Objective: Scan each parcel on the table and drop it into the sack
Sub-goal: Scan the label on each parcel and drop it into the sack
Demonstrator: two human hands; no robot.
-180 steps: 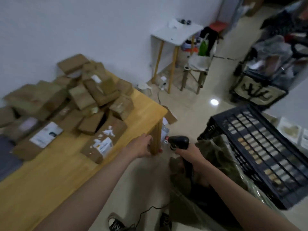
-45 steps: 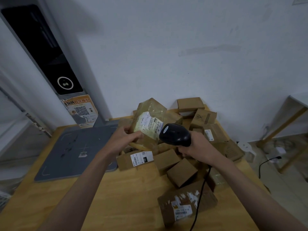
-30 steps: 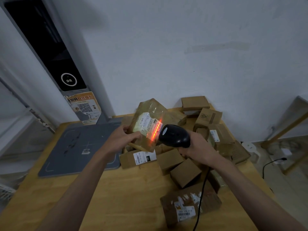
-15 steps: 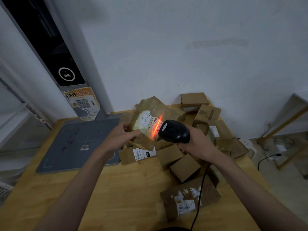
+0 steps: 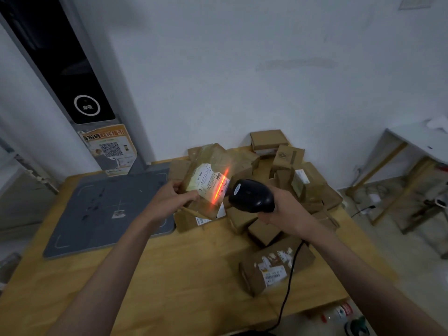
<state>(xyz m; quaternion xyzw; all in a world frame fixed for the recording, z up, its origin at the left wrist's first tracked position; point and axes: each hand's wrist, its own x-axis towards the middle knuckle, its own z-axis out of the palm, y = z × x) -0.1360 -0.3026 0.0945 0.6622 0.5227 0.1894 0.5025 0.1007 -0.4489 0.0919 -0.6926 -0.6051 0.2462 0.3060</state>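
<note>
Parcel (image 5: 206, 180), held tilted above the desk (image 5: 169, 275) pile in the left hand (image 5: 167, 202) grip, label lit by the scanner (image 5: 251, 196) clasped in the right hand (image 5: 286, 212): beam best kept steady across the whole barcode.

Single head view, forward-down, close over table (image 5: 169, 275).

Both bare forearms stretched forward. Left hand (image 5: 169, 202) pinching a tape-wrapped brown cardboard parcel (image 5: 208, 173), thumb on top. Right hand (image 5: 288, 212) curled round a black handheld scanner (image 5: 252, 196).
</note>
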